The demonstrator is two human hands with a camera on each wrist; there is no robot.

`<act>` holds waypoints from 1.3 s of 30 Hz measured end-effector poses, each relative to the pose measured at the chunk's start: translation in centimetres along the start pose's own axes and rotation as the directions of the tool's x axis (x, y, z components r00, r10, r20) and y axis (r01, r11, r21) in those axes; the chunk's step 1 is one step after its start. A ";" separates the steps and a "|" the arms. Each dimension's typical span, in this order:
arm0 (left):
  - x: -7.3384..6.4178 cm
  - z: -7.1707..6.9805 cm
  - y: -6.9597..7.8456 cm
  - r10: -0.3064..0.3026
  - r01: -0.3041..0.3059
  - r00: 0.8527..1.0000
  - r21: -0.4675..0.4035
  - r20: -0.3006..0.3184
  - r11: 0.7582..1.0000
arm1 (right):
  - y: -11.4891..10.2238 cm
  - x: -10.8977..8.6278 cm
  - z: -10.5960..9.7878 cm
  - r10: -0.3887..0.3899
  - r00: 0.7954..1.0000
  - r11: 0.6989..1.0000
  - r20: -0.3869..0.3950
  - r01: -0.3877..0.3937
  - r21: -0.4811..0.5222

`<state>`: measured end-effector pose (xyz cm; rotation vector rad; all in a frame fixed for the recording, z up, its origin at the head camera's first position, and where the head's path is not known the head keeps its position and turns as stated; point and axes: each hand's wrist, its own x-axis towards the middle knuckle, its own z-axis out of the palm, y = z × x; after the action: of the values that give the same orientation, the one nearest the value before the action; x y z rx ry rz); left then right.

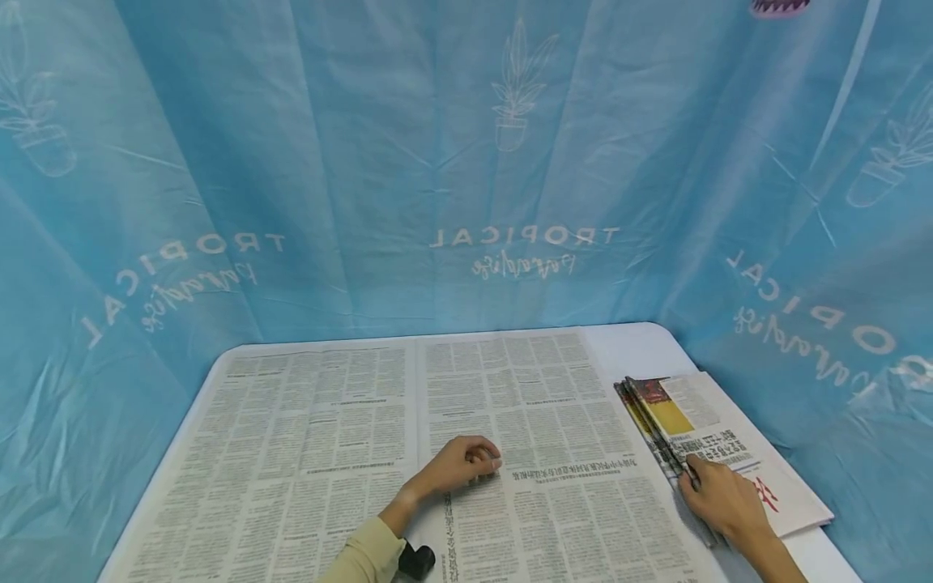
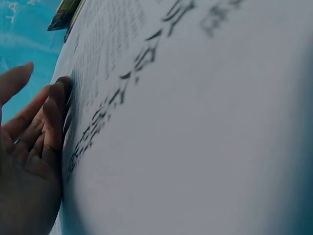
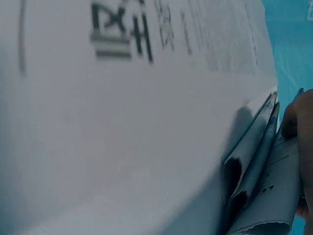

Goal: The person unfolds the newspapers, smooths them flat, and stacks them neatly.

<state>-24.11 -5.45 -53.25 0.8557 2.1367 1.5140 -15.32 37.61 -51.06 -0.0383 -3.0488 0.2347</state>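
Large newspaper sheets (image 1: 350, 421) lie spread across the white table. On them rests my left hand (image 1: 459, 465), its fingers loosely bent and holding nothing. The left wrist view shows that hand (image 2: 36, 142) side-on, with fingertips at the printed sheet. At the right of the table is a stack of folded newspapers (image 1: 783, 486), with colour pictures at its far end. My right hand (image 1: 729, 502) grips the stack's left folded edge, thumb and fingers around it. In the right wrist view the folded newspapers (image 3: 271, 191) bulge in rounded folds beside the hand, which is partly cut off.
Blue curtains (image 1: 474, 162) with white plant prints and lettering hang behind and along both sides of the table. A strip of bare white tabletop (image 1: 634, 348) shows at the back right. A black wrist-worn device (image 1: 417, 560) sits by the left cuff.
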 end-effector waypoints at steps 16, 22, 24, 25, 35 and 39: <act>0.5 -0.1 0.6 -0.066 0.063 0.997 -0.089 -0.030 0.994 | -7.4 -1.6 1.2 -0.104 0.991 0.974 -0.080 0.117 0.194; 0.9 0.3 1.0 -0.110 0.105 0.991 -0.063 -0.072 0.992 | -10.3 -1.7 1.4 -0.077 0.997 0.961 -0.024 0.080 0.264; 1.0 0.4 1.4 -0.129 0.126 0.988 -0.039 -0.087 0.991 | -11.1 -1.8 1.4 -0.068 0.998 0.958 0.000 0.066 0.278; 1.1 0.5 1.6 -0.140 0.138 0.986 -0.025 -0.091 0.990 | -11.5 -1.9 1.5 -0.066 0.998 0.957 0.005 0.062 0.282; 2.4 2.4 4.4 -0.214 0.231 0.965 0.106 -0.151 0.967 | -15.3 -1.9 2.0 -0.083 0.997 0.960 0.008 0.078 0.268; 3.2 3.3 4.8 -0.196 0.198 0.976 0.014 -0.098 0.980 | -16.4 -1.7 2.0 -0.105 0.994 0.966 -0.007 0.104 0.238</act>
<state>-23.16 0.12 -49.74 0.5684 2.2381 1.4576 -14.12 21.03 -50.67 0.1388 -2.9927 0.5908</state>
